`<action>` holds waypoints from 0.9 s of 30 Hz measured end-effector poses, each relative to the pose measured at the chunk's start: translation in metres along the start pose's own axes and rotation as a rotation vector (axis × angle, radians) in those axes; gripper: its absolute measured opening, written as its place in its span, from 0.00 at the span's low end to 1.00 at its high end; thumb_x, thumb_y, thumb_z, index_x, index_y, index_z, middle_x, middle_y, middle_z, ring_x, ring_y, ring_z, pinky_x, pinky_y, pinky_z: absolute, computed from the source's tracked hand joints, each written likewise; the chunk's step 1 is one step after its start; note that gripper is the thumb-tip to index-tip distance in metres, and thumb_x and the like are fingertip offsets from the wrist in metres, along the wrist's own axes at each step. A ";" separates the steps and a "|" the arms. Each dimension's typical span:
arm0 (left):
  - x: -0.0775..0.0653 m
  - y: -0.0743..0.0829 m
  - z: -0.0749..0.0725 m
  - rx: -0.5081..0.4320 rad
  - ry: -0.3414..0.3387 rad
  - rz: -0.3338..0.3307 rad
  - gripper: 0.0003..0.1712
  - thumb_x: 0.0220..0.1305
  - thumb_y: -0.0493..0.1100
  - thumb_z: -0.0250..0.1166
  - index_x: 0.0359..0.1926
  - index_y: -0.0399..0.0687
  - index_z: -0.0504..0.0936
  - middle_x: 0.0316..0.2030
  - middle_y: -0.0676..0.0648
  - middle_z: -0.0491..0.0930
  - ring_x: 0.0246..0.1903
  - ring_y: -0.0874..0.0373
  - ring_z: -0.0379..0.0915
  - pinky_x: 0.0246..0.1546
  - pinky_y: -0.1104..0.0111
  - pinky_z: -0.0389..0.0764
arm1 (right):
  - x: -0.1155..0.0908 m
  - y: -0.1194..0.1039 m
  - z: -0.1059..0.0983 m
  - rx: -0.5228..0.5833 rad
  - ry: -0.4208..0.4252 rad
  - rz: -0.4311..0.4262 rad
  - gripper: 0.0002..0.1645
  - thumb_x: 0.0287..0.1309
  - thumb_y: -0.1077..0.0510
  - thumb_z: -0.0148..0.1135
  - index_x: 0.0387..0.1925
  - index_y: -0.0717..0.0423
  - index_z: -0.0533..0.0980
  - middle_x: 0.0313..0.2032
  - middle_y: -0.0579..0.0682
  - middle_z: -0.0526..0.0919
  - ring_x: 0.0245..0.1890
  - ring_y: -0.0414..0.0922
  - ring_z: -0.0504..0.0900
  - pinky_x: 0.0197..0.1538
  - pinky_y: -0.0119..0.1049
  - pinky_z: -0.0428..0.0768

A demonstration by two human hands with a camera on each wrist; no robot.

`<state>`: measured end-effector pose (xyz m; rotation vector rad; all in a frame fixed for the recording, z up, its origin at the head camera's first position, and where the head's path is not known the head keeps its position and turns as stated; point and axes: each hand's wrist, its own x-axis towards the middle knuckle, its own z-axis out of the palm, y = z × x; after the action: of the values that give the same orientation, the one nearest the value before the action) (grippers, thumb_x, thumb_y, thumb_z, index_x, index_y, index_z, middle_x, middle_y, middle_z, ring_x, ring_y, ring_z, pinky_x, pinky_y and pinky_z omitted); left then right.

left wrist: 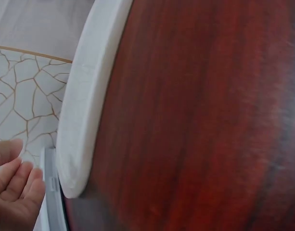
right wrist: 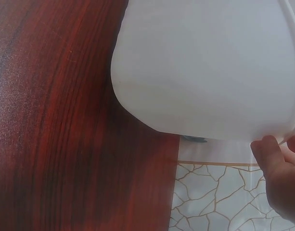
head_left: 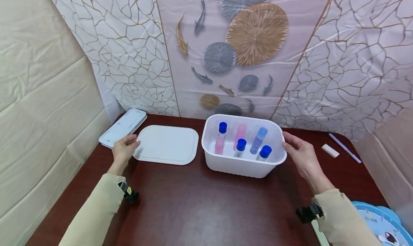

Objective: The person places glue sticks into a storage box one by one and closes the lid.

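Observation:
A white plastic bin [head_left: 238,167] stands on the table with several small bottles inside. Some have dark blue caps, like the blue-capped bottle [head_left: 241,145]; others are pink, like the pink bottle [head_left: 219,145], and one is a light blue bottle [head_left: 259,140]. My right hand [head_left: 301,154] pinches the bin's rim at its right end, fingers outside the wall [right wrist: 205,72]. A flat white lid [head_left: 166,145] lies left of the bin. Beside the lid's left edge is my left hand [head_left: 124,149], its fingers loosely bent around nothing; in the left wrist view it appears apart from the lid.
A pale flat case [head_left: 124,126] lies at the back left corner. To the right are a white eraser-like block [head_left: 330,150] and a purple stick [head_left: 345,147]. A blue round item [head_left: 384,221] sits at the front right. Patterned cloth hangs behind the table.

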<state>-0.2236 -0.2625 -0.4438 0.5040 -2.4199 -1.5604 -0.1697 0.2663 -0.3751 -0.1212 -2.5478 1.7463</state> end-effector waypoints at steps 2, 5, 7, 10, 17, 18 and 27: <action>-0.001 -0.004 -0.001 -0.014 0.049 -0.013 0.23 0.57 0.38 0.67 0.53 0.35 0.78 0.50 0.36 0.80 0.47 0.57 0.79 0.35 0.84 0.75 | 0.000 0.000 0.000 0.010 0.001 -0.007 0.31 0.68 0.58 0.50 0.67 0.66 0.57 0.64 0.69 0.62 0.45 0.22 0.71 0.44 0.13 0.72; -0.003 -0.008 -0.002 -0.009 0.081 -0.039 0.23 0.56 0.39 0.67 0.53 0.35 0.78 0.49 0.37 0.80 0.49 0.52 0.78 0.40 0.77 0.77 | 0.000 0.001 0.000 0.018 0.001 -0.013 0.31 0.68 0.58 0.50 0.67 0.67 0.57 0.64 0.71 0.62 0.43 0.21 0.71 0.43 0.12 0.72; -0.004 -0.009 -0.002 0.002 0.084 -0.074 0.23 0.57 0.38 0.66 0.55 0.37 0.78 0.51 0.38 0.80 0.51 0.50 0.77 0.41 0.77 0.77 | 0.000 0.001 0.000 0.019 -0.002 -0.014 0.31 0.68 0.58 0.50 0.67 0.67 0.57 0.64 0.71 0.62 0.42 0.20 0.70 0.43 0.12 0.72; -0.006 -0.011 -0.002 0.040 0.079 -0.117 0.24 0.59 0.38 0.64 0.57 0.36 0.76 0.54 0.38 0.77 0.53 0.49 0.75 0.37 0.83 0.73 | 0.000 0.001 0.001 0.017 -0.007 -0.009 0.31 0.68 0.59 0.50 0.67 0.67 0.57 0.64 0.71 0.62 0.42 0.20 0.70 0.43 0.12 0.72; -0.008 -0.019 -0.002 0.075 0.081 -0.150 0.23 0.60 0.34 0.61 0.58 0.33 0.74 0.55 0.35 0.76 0.54 0.46 0.73 0.35 0.82 0.70 | 0.002 0.001 0.003 0.022 -0.002 -0.011 0.32 0.67 0.58 0.51 0.67 0.67 0.57 0.64 0.71 0.60 0.43 0.21 0.71 0.44 0.13 0.72; -0.008 -0.021 -0.002 0.081 0.084 -0.155 0.23 0.60 0.33 0.61 0.58 0.34 0.74 0.55 0.34 0.76 0.54 0.46 0.73 0.36 0.81 0.71 | 0.002 0.001 0.003 0.020 0.000 -0.013 0.31 0.67 0.58 0.51 0.67 0.67 0.57 0.64 0.72 0.60 0.43 0.21 0.71 0.44 0.13 0.72; -0.003 -0.027 0.004 0.101 0.129 -0.161 0.22 0.55 0.27 0.58 0.53 0.33 0.78 0.50 0.33 0.78 0.50 0.46 0.76 0.26 0.84 0.67 | 0.000 0.001 0.001 0.011 -0.002 0.010 0.31 0.68 0.58 0.50 0.68 0.66 0.57 0.64 0.70 0.61 0.42 0.21 0.71 0.43 0.12 0.72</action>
<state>-0.2176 -0.2678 -0.4700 0.8105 -2.4208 -1.4204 -0.1702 0.2658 -0.3760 -0.1318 -2.5434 1.7645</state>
